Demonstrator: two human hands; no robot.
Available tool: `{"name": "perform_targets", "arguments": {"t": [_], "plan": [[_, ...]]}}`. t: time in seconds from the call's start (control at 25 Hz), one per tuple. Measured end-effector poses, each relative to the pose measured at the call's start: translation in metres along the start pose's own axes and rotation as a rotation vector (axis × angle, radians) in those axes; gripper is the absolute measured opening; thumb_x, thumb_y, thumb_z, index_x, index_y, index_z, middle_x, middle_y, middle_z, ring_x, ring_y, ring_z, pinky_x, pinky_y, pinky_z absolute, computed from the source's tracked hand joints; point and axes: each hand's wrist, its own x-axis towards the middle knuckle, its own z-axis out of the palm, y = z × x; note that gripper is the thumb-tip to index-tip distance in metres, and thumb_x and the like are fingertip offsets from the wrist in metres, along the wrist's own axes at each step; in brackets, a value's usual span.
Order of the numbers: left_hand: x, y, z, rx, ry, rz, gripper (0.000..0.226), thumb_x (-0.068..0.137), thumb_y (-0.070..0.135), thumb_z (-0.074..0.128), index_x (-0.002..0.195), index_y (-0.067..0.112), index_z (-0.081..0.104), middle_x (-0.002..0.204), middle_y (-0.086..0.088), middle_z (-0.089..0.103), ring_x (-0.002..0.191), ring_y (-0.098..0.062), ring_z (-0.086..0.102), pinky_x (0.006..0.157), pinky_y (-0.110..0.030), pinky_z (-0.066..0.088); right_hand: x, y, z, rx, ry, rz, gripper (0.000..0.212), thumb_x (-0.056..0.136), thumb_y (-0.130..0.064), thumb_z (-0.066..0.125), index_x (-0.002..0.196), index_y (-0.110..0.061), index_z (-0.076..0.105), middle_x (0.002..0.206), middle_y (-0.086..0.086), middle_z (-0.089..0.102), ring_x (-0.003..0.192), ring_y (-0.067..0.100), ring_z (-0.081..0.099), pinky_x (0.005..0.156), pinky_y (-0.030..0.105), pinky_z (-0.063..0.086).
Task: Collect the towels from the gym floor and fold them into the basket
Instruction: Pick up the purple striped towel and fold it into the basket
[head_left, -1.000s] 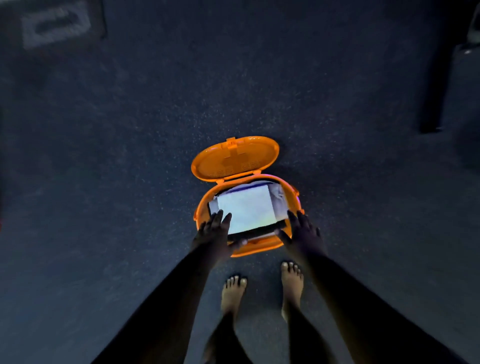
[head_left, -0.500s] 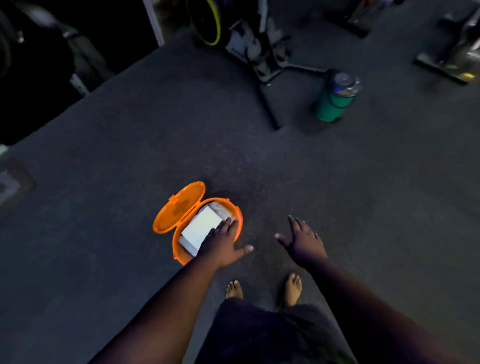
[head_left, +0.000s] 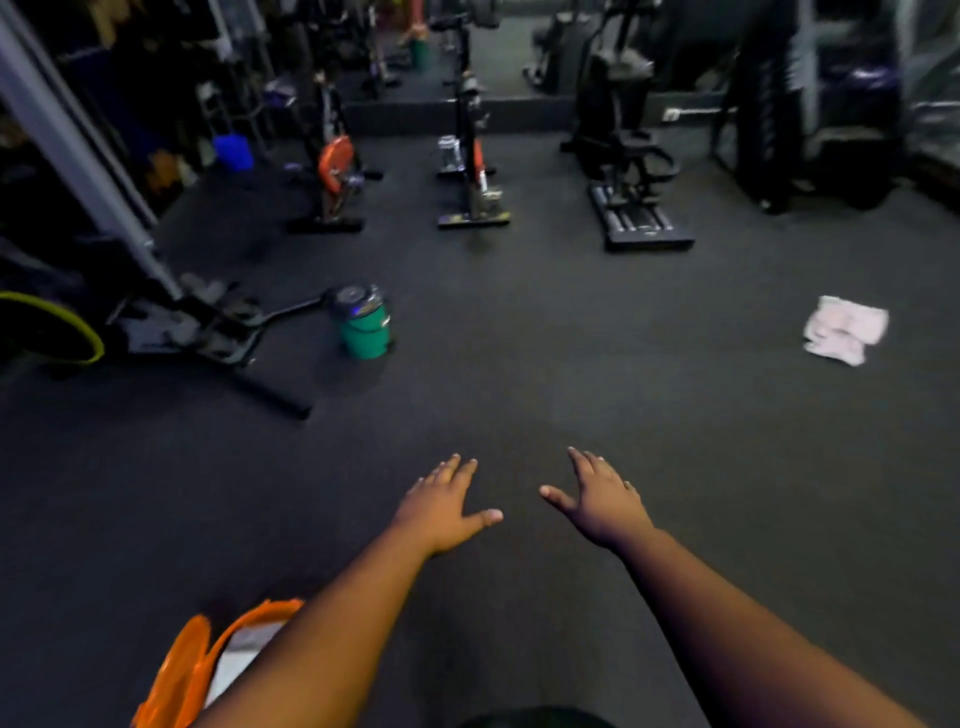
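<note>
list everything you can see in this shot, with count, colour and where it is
towel: 1, pale pink-white, crumpled on the floor at far right
folded towel: 1, white, inside the basket
basket: 1, orange, lid open, bottom left, partly behind the left forearm
jug: 1, green with a dark lid, on the floor left of centre
exercise bikes: at least 2, dark with orange parts, back centre
step machine: 1, black, back right of centre
blue bin: 1, blue, back left
floor: dark grey, speckled
left hand: 1, open, empty, over the floor
right hand: 1, open, empty, over the floor
</note>
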Motion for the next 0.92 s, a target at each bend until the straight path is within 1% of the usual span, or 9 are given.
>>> {"name": "perform_targets", "arguments": {"t": [0.12, 0.28, 0.44, 0.64, 0.8, 0.92], "plan": [[0.039, 0.106, -0.008, 0.039, 0.001, 0.109, 0.102, 0.086, 0.083, 0.043, 0.163, 0.027, 0.006, 0.171, -0.001, 0.003, 0.157, -0.02, 0.01, 0.125, -0.041, 0.018, -0.015, 0.098, -0.048, 0.038, 0.049, 0.125, 0.101, 0.082, -0.087, 0.035, 0.161, -0.028, 0.014, 0.168, -0.001, 0.018, 0.156, 0.019, 0.013, 0.121, 0.054, 0.024], [0.083, 0.224, -0.013, 0.043, -0.006, 0.226, 0.101, 0.086, 0.082, 0.044, 0.163, 0.029, 0.006, 0.171, 0.001, 0.003, 0.157, -0.019, 0.008, 0.124, -0.041, 0.017, -0.03, 0.198, -0.103, 0.074, 0.136, 0.235, 0.101, 0.083, -0.087, 0.035, 0.161, -0.028, 0.014, 0.168, -0.001, 0.018, 0.156, 0.02, 0.011, 0.121, 0.054, 0.024], [0.133, 0.331, -0.009, 0.148, 0.002, 0.383, 0.104, 0.084, 0.086, 0.038, 0.163, 0.028, 0.005, 0.171, 0.0, 0.001, 0.157, -0.02, 0.005, 0.126, -0.045, 0.01, -0.037, 0.288, -0.146, 0.097, 0.206, 0.389, 0.101, 0.082, -0.088, 0.035, 0.161, -0.028, 0.015, 0.167, 0.0, 0.018, 0.156, 0.02, 0.01, 0.12, 0.055, 0.024], [0.209, 0.423, -0.005, 0.194, -0.032, 0.512, 0.106, 0.083, 0.087, 0.037, 0.163, 0.028, 0.002, 0.171, 0.001, -0.002, 0.157, -0.019, 0.001, 0.127, -0.045, 0.008, -0.016, 0.373, -0.183, 0.131, 0.239, 0.535, 0.102, 0.081, -0.088, 0.036, 0.161, -0.029, 0.012, 0.168, 0.001, 0.016, 0.156, 0.02, 0.008, 0.121, 0.057, 0.023], [0.291, 0.489, -0.012, 0.185, -0.041, 0.596, 0.105, 0.084, 0.086, 0.04, 0.163, 0.027, 0.002, 0.171, 0.0, -0.006, 0.157, -0.019, 0.001, 0.126, -0.045, 0.008, 0.033, 0.434, -0.221, 0.102, 0.249, 0.615, 0.103, 0.082, -0.088, 0.037, 0.162, -0.029, 0.01, 0.169, 0.001, 0.014, 0.157, 0.021, 0.006, 0.121, 0.057, 0.021], [0.353, 0.537, -0.03, 0.139, -0.047, 0.646, 0.105, 0.085, 0.084, 0.042, 0.163, 0.026, 0.004, 0.171, 0.0, -0.007, 0.157, -0.02, 0.003, 0.126, -0.045, 0.01, 0.073, 0.472, -0.255, 0.059, 0.244, 0.652, 0.103, 0.082, -0.087, 0.036, 0.162, -0.028, 0.009, 0.169, 0.002, 0.013, 0.157, 0.02, 0.005, 0.121, 0.056, 0.021]]}}
